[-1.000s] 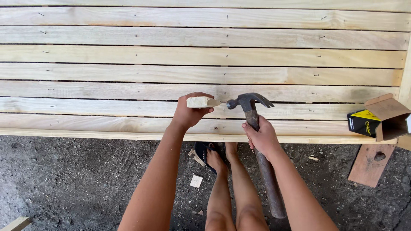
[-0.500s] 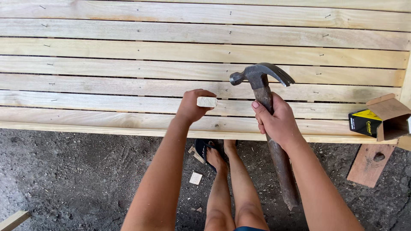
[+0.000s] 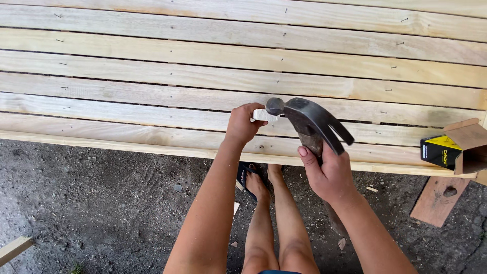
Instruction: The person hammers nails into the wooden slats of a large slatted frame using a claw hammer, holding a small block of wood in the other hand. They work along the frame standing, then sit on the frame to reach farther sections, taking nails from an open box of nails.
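My right hand (image 3: pixel 327 172) grips the handle of a dark claw hammer (image 3: pixel 304 116), whose round face sits close to a small pale wood block (image 3: pixel 264 115). My left hand (image 3: pixel 242 124) pinches that block against a slat of the slatted wooden platform (image 3: pixel 152 81). The hammer's claw points to the right. Whether a nail stands under the block is hidden by my fingers.
A small open cardboard box (image 3: pixel 451 147) with a yellow and black side sits at the platform's right end. A reddish board scrap (image 3: pixel 439 200) with a hole lies on the dirt ground. My legs and a sandalled foot (image 3: pixel 252 180) are below the platform edge. Several nail heads dot the slats.
The hammer rose up and to the right half a second ago, then swung back down so its face is now next to the block. My left hand stayed on the block.
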Demonstrator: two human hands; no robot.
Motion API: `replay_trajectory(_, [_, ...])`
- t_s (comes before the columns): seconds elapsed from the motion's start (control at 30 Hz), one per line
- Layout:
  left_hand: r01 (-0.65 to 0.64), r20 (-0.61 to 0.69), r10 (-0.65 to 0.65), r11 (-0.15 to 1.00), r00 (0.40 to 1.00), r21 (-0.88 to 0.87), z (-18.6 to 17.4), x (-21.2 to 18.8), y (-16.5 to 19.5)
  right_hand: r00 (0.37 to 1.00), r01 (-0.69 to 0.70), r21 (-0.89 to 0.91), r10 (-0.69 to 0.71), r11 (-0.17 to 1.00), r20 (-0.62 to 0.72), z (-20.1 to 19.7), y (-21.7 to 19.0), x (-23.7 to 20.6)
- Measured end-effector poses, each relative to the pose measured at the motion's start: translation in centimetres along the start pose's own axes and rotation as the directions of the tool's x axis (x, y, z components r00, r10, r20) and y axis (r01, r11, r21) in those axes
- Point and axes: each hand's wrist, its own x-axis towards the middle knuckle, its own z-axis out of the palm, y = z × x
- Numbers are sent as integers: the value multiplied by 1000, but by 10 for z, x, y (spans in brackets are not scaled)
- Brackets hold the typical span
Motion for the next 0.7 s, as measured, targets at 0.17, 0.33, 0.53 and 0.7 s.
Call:
replay_trajectory(0.17, [19, 18, -20, 1000, 1000, 20, 1, 1, -1, 984, -124, -125, 139, 984, 113, -6, 1, -2])
replay_trajectory(0.33, [39, 45, -39, 999, 998, 15, 0, 0, 2, 999, -44, 45, 45, 998, -10, -6, 3, -11])
replay_trajectory(0.53, [-13, 8, 13, 1000, 1000, -3, -1, 1, 4, 991, -103, -124, 113, 987, 77, 7, 18, -18])
replay_trajectory(0.7, [-25, 7, 26, 999, 1000, -19, -3, -2, 3, 914, -405, -23, 404, 914, -44, 14, 48, -35])
